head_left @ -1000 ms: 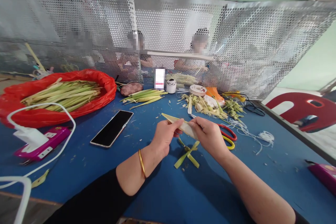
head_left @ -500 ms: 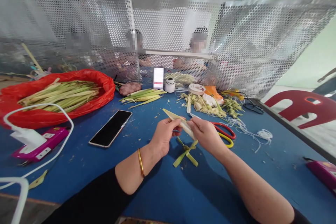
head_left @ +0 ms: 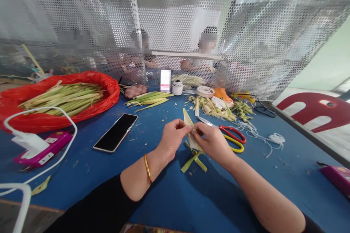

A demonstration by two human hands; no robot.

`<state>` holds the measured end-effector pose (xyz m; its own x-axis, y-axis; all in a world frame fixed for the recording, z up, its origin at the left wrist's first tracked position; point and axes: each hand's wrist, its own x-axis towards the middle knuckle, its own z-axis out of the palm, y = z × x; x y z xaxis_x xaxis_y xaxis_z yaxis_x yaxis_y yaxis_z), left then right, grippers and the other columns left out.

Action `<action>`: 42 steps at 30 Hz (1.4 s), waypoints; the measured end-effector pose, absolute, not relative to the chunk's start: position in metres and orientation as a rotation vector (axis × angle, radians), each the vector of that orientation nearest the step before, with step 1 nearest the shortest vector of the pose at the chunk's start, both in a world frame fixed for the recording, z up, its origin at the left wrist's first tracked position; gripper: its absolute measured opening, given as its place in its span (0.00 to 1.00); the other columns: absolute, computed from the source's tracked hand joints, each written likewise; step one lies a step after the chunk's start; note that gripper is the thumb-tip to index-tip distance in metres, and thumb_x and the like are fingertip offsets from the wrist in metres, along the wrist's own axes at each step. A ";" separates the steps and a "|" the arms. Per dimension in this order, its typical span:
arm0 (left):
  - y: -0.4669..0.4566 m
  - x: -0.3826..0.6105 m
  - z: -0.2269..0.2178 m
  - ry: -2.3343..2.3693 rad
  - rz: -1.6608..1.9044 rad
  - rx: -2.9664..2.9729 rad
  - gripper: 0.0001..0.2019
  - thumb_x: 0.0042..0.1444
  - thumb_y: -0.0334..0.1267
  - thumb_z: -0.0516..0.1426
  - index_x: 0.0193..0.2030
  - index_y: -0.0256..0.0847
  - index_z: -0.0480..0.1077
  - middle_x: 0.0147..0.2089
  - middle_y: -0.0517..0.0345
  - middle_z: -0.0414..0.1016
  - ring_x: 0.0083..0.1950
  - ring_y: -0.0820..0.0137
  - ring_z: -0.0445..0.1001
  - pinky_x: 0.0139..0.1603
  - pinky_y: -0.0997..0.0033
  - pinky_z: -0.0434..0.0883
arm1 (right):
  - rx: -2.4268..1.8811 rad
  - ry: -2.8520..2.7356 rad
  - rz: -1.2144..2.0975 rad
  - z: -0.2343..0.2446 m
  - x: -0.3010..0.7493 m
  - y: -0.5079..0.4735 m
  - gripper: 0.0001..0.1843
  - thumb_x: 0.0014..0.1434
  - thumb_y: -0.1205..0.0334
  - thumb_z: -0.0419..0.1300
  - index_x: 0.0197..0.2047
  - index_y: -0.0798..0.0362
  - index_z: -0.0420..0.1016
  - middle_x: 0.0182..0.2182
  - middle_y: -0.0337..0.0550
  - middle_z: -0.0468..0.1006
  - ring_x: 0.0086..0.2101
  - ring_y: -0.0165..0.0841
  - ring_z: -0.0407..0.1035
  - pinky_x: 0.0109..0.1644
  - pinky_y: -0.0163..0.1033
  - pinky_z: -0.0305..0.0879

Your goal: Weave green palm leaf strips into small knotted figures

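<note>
A pale yellow-green leaf strip point(head_left: 188, 119), pointed at its upper end, is pinched between both my hands above the blue table point(head_left: 161, 204). My left hand point(head_left: 172, 136) grips its left edge with thumb and fingers. From the other side, my right hand point(head_left: 212, 140) pinches the strip, fingertips close to the left thumb. Just below lies a small piece of knotted green leaf point(head_left: 194, 161) with splayed ends, partly hidden by the strip. Scissors point(head_left: 232, 134) with red and yellow handles lie beyond my right hand, touching no finger that I can make out.
A red bag point(head_left: 108, 83) of leaf strips stands at left, near a phone point(head_left: 116, 133) and a purple power strip point(head_left: 46, 151). More strips point(head_left: 150, 100), leaf scraps point(head_left: 212, 107), a tape roll point(head_left: 205, 91) and white string point(head_left: 276, 139) lie farther back. A perforated metal screen point(head_left: 180, 25) closes off the far side; people sit behind it.
The leaf strip has turned more upright, its tip swinging right. My right hand has shifted slightly left and down, its fingertips now nearer my left hand.
</note>
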<state>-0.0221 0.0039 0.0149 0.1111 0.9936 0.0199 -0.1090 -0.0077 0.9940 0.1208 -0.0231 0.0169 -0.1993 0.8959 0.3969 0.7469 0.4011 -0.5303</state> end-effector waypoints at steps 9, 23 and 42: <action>0.008 -0.025 0.017 0.995 1.163 1.180 0.08 0.42 0.38 0.63 0.28 0.36 0.72 0.29 0.57 0.74 0.31 0.71 0.69 0.34 0.72 0.64 | -1.404 -1.987 0.450 0.027 0.127 -0.025 0.12 0.63 0.62 0.50 0.31 0.53 0.71 0.22 0.36 0.70 0.24 0.29 0.62 0.28 0.32 0.54; 0.006 -0.027 0.020 0.867 1.106 1.044 0.10 0.40 0.38 0.65 0.32 0.39 0.78 0.30 0.57 0.76 0.32 0.72 0.71 0.33 0.73 0.66 | -1.460 -1.962 0.401 0.029 0.131 -0.022 0.15 0.63 0.58 0.47 0.25 0.50 0.61 0.20 0.35 0.64 0.24 0.29 0.57 0.27 0.33 0.50; 0.009 -0.028 0.022 0.911 1.148 0.862 0.13 0.37 0.41 0.70 0.27 0.34 0.76 0.26 0.56 0.76 0.25 0.75 0.68 0.30 0.73 0.66 | -1.413 -1.843 0.357 0.032 0.136 -0.021 0.21 0.63 0.53 0.51 0.21 0.51 0.56 0.18 0.33 0.57 0.23 0.27 0.52 0.25 0.33 0.48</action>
